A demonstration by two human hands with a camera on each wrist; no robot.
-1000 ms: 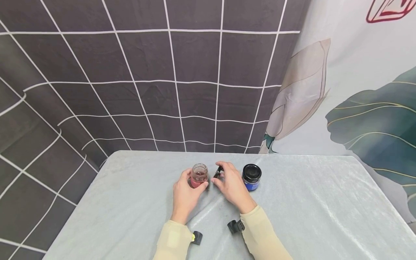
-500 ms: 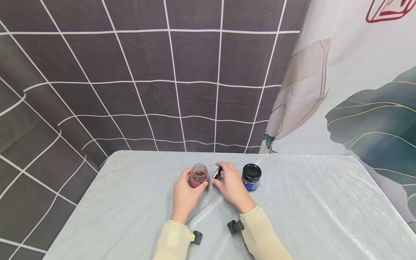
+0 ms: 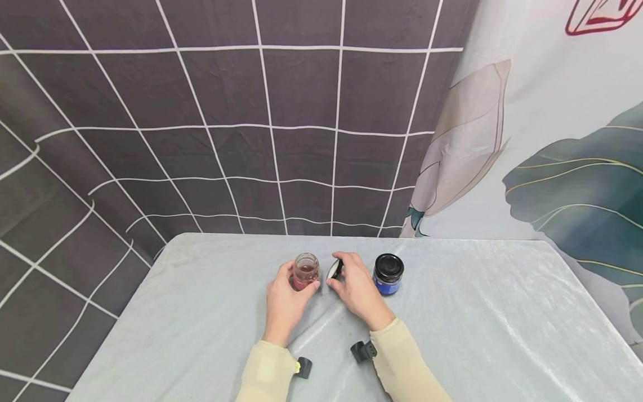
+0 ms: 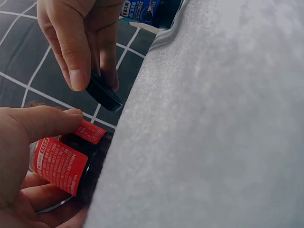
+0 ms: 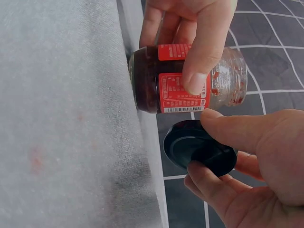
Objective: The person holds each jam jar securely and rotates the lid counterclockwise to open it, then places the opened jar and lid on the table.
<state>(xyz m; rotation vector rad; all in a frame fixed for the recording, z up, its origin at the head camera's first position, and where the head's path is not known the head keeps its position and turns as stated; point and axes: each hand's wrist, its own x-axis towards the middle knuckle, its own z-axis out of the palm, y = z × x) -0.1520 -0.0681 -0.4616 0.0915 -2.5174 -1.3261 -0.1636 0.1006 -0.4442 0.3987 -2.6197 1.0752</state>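
Observation:
My left hand [image 3: 286,304] grips a glass jar [image 3: 307,272] with a red label, standing upright and uncapped on the table. Dark contents fill its lower part, and specks cling inside the glass near the mouth in the right wrist view. Just to the right, my right hand [image 3: 359,290] pinches a round black lid [image 5: 199,147] by its edge. That lid is tilted on its side, its pale underside facing the jar in the head view, and stays apart from it. A second jar [image 3: 388,283], with a blue label and a black lid on, stands beyond my right hand.
A pale grey cloth [image 3: 467,324] covers the table. Behind it hangs a dark curtain [image 3: 301,89] with white grid lines, joined at the right by a light leaf-patterned one [image 3: 477,167]. Faint reddish marks [image 5: 35,159] show on the cloth.
The lid in my right hand has turned, so its pale underside shows more toward the jar. The jar and my left hand have shifted very slightly left.

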